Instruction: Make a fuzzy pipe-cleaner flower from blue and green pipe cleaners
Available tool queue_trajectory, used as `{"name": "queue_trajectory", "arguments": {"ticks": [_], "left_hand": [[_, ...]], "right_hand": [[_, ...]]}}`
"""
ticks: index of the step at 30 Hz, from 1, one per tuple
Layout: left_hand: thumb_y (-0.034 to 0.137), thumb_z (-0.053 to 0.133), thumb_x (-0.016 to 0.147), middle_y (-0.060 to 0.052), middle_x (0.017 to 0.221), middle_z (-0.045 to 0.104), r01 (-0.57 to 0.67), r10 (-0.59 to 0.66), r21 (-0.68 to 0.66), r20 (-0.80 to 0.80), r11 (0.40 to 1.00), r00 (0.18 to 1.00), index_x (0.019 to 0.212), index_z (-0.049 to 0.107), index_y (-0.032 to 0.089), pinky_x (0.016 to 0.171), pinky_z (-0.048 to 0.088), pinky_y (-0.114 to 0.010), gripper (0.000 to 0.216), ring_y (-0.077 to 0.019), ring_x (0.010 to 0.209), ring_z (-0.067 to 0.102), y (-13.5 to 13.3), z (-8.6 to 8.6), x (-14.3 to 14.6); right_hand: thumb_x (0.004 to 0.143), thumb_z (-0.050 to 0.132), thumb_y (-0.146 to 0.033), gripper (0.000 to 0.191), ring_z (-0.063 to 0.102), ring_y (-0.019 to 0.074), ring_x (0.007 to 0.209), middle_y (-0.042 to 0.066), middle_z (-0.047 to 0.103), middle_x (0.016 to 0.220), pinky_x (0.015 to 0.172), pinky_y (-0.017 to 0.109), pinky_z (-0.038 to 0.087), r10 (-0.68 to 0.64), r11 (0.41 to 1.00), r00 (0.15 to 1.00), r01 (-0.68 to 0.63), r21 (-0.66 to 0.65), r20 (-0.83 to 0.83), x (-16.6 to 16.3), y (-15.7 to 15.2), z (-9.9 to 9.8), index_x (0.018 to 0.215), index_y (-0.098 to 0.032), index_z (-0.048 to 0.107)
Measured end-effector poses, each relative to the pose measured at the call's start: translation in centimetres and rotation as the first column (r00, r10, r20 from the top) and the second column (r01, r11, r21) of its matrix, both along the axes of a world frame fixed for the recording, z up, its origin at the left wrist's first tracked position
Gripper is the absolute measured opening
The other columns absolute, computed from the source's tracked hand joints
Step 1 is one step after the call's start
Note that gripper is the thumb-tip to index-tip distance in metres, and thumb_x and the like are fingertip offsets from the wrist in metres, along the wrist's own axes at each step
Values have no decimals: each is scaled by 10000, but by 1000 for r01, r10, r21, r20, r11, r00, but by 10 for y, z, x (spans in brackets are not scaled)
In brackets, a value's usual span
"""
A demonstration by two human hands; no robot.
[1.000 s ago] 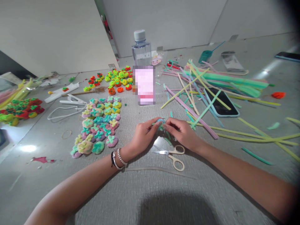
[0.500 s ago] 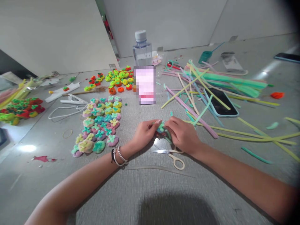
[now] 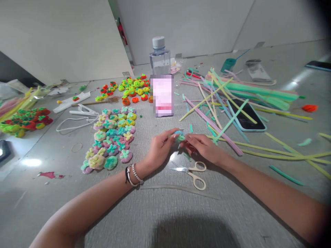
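My left hand [image 3: 162, 146] is closed around a small fuzzy pipe-cleaner piece [image 3: 179, 135] in blue and green, pinching it between thumb and fingers. From the other side, my right hand [image 3: 204, 148] pinches the green part of the same piece with its fingertips. Part of the piece is hidden by the fingers. Just below the hands lie scissors [image 3: 192, 174] with cream handles, blades pointing left. A short green pipe-cleaner scrap [image 3: 187, 157] rests between the hands and the scissors.
Pastel pipe-cleaner flowers [image 3: 111, 137] stand in rows at left, with orange and yellow ones [image 3: 133, 88] behind. Loose pipe cleaners [image 3: 214, 113] and a phone [image 3: 248, 117] lie at right. A bottle [image 3: 159, 58] stands behind a blurred pink-screened object [image 3: 165, 96]. A thin strip [image 3: 178, 188] lies in front.
The held piece has turned and now shows its blue side. My right hand has shifted slightly right and down, uncovering the upper scissor handle. The whole view has shifted a little.
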State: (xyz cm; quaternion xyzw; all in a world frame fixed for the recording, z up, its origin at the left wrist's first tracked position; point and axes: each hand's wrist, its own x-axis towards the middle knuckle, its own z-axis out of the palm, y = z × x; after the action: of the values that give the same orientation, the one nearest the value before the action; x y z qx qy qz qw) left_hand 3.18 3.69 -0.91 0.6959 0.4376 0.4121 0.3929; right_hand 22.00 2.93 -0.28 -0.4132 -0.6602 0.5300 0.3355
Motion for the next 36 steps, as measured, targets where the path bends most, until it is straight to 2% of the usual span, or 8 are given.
{"name": "queue_trajectory", "arguments": {"ticks": [4, 12, 17, 22, 25, 33, 36], "left_hand": [[313, 496, 956, -68, 1083, 729, 78, -76, 128, -16, 989, 997, 1152, 670, 222, 863, 504, -314, 277, -175, 964, 669, -1, 2, -1], [260, 513, 952, -74, 1128, 706, 177, -150, 345, -105, 922, 983, 1201, 636, 231, 893, 514, -301, 279, -166, 1033, 649, 3, 0, -3], [229, 527, 944, -68, 1063, 724, 138, -112, 342, -94, 930, 989, 1178, 655, 223, 839, 525, -268, 267, -155, 964, 667, 3, -1, -3], [194, 526, 941, -76, 1052, 724, 124, -100, 357, -85, 926, 991, 1164, 659, 200, 837, 522, -264, 260, -150, 953, 667, 2, 1, -2], [210, 524, 945, -79, 1053, 721, 130, -111, 372, -72, 919, 991, 1167, 655, 196, 836, 519, -260, 257, -148, 961, 663, 1, 2, -2], [256, 502, 960, -65, 884, 732, 73, -35, 339, -118, 938, 992, 1126, 672, 161, 696, 515, -251, 256, -137, 783, 666, 0, 1, -2], [265, 507, 957, -64, 843, 731, 40, 5, 308, -144, 951, 990, 1104, 685, 156, 672, 507, -257, 255, -141, 755, 662, 0, 1, -1]], "right_hand": [[921, 446, -571, 475, 465, 113, 518, -19, 528, 546, 531, 266, 348, 16, 998, 998, -19, -59, -54, 1, 4, 0, 690, -183, 594], [897, 466, -598, 516, 445, 113, 517, -9, 538, 550, 550, 279, 340, 31, 996, 999, -32, -78, -18, 1, 4, 2, 601, -187, 568], [862, 520, -606, 477, 465, 120, 541, -11, 540, 569, 553, 284, 338, 11, 995, 1000, -14, -103, -30, 0, 4, 6, 627, -191, 539], [865, 518, -602, 462, 466, 113, 541, -6, 571, 604, 562, 288, 333, 78, 985, 997, -80, -155, -18, 3, 9, 7, 683, -181, 575], [821, 590, -590, 427, 485, 115, 559, -17, 568, 604, 582, 284, 347, 75, 978, 996, -84, -189, -55, 4, 12, 7, 696, -182, 572], [827, 615, -543, 399, 449, 103, 522, -33, 543, 565, 542, 268, 328, -28, 987, 999, 22, -162, -37, 3, 7, 6, 658, -192, 531], [838, 615, -512, 361, 454, 108, 522, -38, 534, 566, 525, 263, 338, -89, 993, 996, 88, -82, -12, -2, 2, 4, 684, -197, 533]]}}
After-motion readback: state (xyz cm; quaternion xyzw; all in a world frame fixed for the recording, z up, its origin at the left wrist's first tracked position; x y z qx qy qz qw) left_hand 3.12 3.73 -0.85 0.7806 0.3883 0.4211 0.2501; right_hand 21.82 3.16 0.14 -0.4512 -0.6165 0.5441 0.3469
